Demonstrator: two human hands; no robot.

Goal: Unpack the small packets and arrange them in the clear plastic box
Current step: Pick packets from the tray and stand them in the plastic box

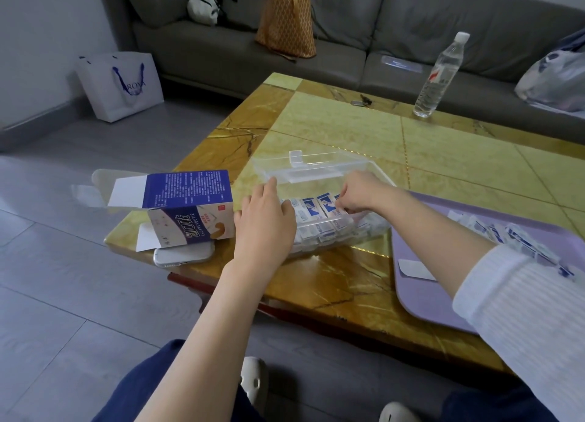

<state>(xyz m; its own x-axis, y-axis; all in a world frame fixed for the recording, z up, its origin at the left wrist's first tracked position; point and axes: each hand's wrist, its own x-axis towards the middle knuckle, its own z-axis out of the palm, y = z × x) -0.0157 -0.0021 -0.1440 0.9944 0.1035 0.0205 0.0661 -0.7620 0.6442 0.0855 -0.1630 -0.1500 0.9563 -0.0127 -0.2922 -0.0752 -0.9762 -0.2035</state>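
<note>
Mid-arranging. Right hand [357, 193] fingers curled, apparently pinching packets [319, 211] under them inside clear box [316, 236]. Left hand [266, 212] fingers straight, steadying its left end. Next: square the row, fetch loose packets [493, 231] from tray [421, 298].

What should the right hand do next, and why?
Likely seat the blue-and-white small packets that the right hand pinches into the row inside the clear plastic box, which the left hand rests on; loose packets lie on the lilac plastic tray.
</note>
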